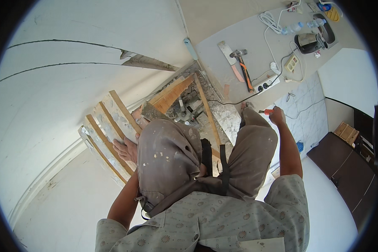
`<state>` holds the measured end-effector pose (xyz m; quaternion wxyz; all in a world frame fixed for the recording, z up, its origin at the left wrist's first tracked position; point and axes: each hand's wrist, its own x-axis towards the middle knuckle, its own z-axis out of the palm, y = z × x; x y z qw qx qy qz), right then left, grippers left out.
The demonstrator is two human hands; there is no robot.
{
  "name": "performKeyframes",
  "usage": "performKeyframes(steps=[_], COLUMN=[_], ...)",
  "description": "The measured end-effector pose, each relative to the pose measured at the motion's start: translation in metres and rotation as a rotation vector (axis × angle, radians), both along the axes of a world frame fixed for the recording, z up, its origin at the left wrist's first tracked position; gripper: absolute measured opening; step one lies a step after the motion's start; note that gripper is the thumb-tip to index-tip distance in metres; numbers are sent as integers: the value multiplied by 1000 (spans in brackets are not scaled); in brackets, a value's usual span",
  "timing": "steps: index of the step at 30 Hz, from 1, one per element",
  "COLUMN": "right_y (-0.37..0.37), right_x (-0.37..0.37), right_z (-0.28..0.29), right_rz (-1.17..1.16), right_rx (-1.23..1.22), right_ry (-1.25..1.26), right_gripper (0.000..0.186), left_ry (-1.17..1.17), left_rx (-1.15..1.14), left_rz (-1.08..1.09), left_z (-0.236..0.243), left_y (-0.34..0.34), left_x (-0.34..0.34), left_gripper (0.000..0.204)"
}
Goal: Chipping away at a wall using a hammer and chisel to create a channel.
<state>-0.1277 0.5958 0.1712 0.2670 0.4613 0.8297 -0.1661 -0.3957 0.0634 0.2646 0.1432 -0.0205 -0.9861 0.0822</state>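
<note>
Fingers (119, 147) apart, the left hand (130, 152) rests on a slatted wooden frame (107, 140) toward eight o'clock in the head view. Toward three, the right hand (277, 116) is clamped round an orange-red tool handle (268, 111), pointing to nine. A hammer (245, 72) lies on the worktop (248, 33) toward one o'clock.
</note>
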Motion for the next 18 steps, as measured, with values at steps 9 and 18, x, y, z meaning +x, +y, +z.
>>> performKeyframes(steps=[9, 18], right_y=[-73, -112], right_x=[-109, -245], right_z=[223, 230], right_rz=[148, 286], right_rx=[-196, -887], right_ry=[521, 860], right_gripper=[30, 35], left_ry=[-425, -967], left_rx=[870, 713], left_rz=[-486, -788], left_z=[144, 135], left_y=[67, 207], left_x=[-44, -68], left_gripper=[49, 43])
